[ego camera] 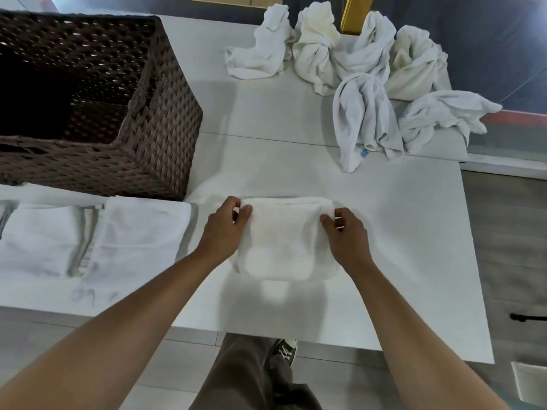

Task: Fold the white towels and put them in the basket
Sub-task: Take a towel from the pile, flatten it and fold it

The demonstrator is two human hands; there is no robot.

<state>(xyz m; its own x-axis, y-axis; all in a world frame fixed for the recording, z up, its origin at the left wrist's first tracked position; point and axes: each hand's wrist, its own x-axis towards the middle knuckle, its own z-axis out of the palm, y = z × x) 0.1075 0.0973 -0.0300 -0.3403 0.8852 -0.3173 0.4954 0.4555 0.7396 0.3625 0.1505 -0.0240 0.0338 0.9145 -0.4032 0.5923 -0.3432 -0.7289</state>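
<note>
A folded white towel (284,241) lies on the white table (399,261) near its front edge. My left hand (226,229) pinches the towel's far left corner. My right hand (344,232) pinches its far right corner. A dark brown woven basket (154,122) stands at the back left, its inside dark. Several crumpled white towels (367,78) lie in a heap at the back right of the table. To the left, in front of the basket, two folded white towels (139,235) lie side by side.
The table's front edge runs just below the towel, with my legs and a shoe (284,350) on the floor beneath. The table's right edge drops to a wooden floor (509,247). A yellow upright piece (352,16) stands behind the heap.
</note>
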